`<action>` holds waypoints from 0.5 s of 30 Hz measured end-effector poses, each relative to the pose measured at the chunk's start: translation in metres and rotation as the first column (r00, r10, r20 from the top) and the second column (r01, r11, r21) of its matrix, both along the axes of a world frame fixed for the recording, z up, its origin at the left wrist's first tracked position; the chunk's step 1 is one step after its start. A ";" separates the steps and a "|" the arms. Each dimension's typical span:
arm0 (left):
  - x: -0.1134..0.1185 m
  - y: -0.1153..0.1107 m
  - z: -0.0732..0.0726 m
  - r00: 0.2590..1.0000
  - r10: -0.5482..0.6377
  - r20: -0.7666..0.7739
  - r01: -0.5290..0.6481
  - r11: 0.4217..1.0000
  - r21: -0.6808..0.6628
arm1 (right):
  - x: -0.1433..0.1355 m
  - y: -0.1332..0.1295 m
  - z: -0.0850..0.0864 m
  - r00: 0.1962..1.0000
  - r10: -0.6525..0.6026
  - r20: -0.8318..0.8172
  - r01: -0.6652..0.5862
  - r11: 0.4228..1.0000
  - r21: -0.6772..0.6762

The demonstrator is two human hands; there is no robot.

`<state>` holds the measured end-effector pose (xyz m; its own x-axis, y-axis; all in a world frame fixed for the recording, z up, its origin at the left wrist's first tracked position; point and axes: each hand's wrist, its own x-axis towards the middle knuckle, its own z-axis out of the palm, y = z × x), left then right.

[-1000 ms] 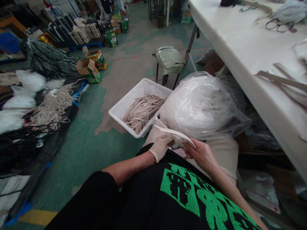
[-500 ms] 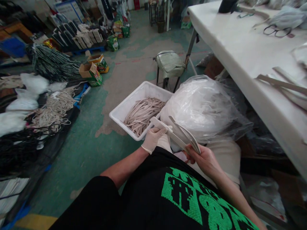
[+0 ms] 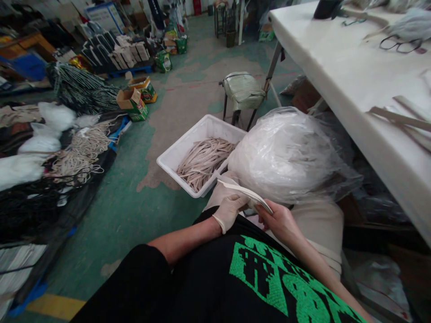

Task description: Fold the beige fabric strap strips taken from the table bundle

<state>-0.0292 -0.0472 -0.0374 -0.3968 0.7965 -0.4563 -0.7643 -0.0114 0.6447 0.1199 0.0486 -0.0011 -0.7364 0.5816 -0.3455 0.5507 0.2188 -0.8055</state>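
Pale fabric strips [image 3: 247, 192], flat and narrow, stretch in front of my body above my lap. My right hand [image 3: 278, 220] is bare and grips their near end, the thumb on top. My left hand [image 3: 230, 211] wears a thin whitish glove and is closed around the strips' underside, close to the right fingers. Its fingertips are partly hidden. The strips' free end extends past the left hand toward a white plastic tub [image 3: 171, 172]. Inside that tub lies a heap of similar beige strips [image 3: 205, 159].
A large clear plastic bag with white contents [image 3: 278, 157] bulges beside the tub. Behind it stands a padded stool [image 3: 244, 89]. A white table [image 3: 336, 58] runs along the right, with eyeglasses [image 3: 400, 45] on it. Cord bundles [image 3: 81, 148] and boxes [image 3: 131, 103] lie to the left.
My left hand has slid from the strips' far end back toward my right hand. The strips, fanned apart before, now lie closer together and bend over the left hand.
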 end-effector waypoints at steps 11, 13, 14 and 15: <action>0.011 0.003 0.010 0.990 -0.139 -0.003 0.139 0.990 0.007 | 0.014 0.001 0.015 1.000 -0.003 -0.025 0.002 0.999 -0.040; 0.007 0.005 0.013 0.999 -0.031 -0.026 0.031 1.000 -0.004 | 0.018 0.002 0.018 0.998 -0.029 -0.064 0.023 0.994 -0.105; 0.004 0.006 0.014 0.999 0.023 -0.024 -0.024 1.000 -0.009 | 0.021 0.002 0.019 0.997 -0.044 -0.070 0.034 0.991 -0.130; 0.002 0.007 0.015 0.998 0.060 -0.015 -0.060 0.998 -0.013 | 0.023 0.002 0.019 0.996 -0.058 -0.066 0.048 0.988 -0.144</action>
<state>-0.0274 -0.0402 -0.0222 -0.4507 0.7648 -0.4603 -0.7528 -0.0485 0.6564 0.1431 0.0510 0.0177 -0.7309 0.5695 -0.3762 0.4998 0.0713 -0.8632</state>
